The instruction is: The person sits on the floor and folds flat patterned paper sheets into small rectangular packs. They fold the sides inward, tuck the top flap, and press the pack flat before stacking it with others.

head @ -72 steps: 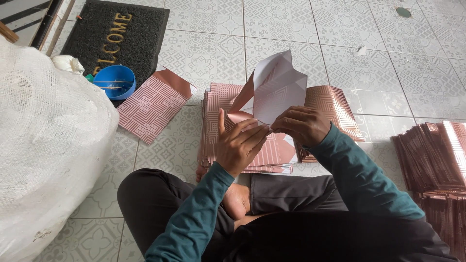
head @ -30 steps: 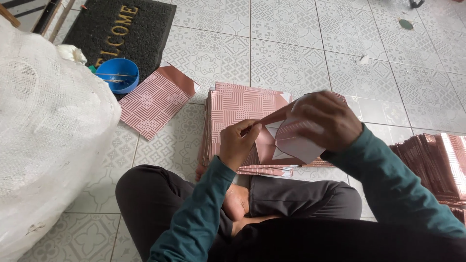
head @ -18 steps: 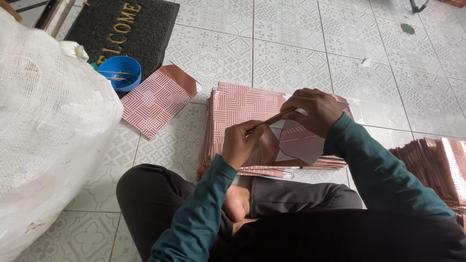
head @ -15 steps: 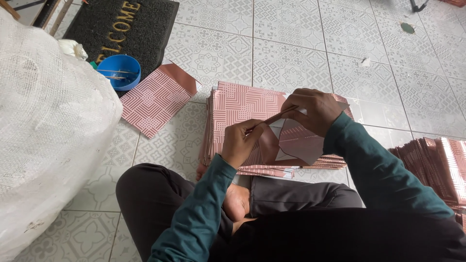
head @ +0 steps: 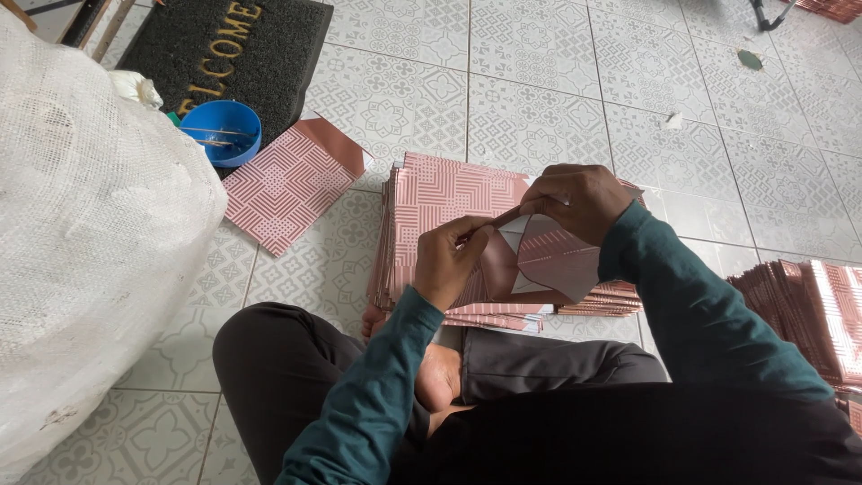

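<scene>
I sit cross-legged on a tiled floor. A partly folded pink patterned paper sheet (head: 548, 260) lies on a stack of pink patterned sheets (head: 440, 193) in front of my legs. My left hand (head: 453, 260) presses on the sheet's left side and grips a thin brown stick (head: 492, 222). My right hand (head: 579, 199) pinches the sheet's top fold near the stick's far end. Both sleeves are dark green.
A single folded pink sheet (head: 287, 184) lies to the left beside a blue bowl (head: 222, 130) holding sticks. A black doormat (head: 229, 45) is behind it. A big white mesh sack (head: 81, 242) fills the left. Another pink stack (head: 808, 305) is at right.
The sheet, earlier lifted and open in the air, has come down onto the stack and been folded. My right hand moved from the sheet's right side to its top fold.
</scene>
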